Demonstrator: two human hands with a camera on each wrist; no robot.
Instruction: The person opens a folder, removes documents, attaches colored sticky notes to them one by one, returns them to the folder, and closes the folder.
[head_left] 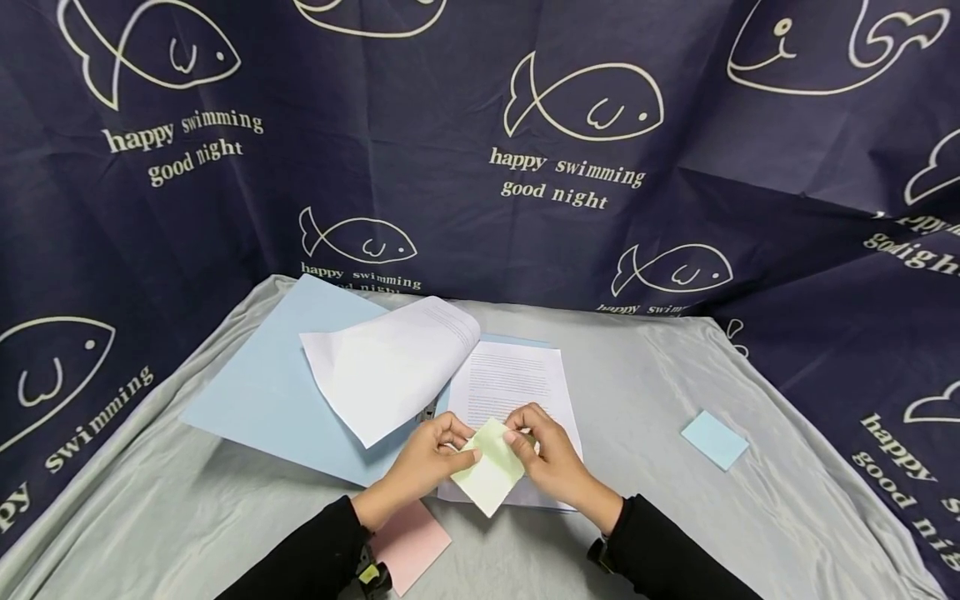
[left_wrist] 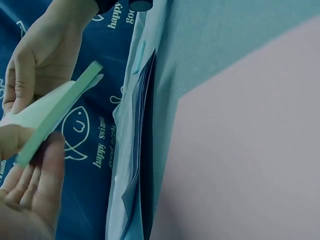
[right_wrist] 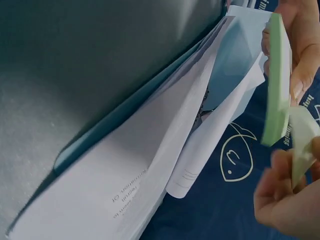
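Left grip (head_left: 427, 454) holds the green notepad (right_wrist: 278, 82) between thumb and fingers; right grip (head_left: 551, 458), just beside, pinches its lifted sheet (right_wrist: 302, 132)

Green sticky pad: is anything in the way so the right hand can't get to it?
No, nothing I can see. The right hand already pinches a lifted sheet of the green pad, while the left hand holds the pad. The blue pad lies well off to the right.
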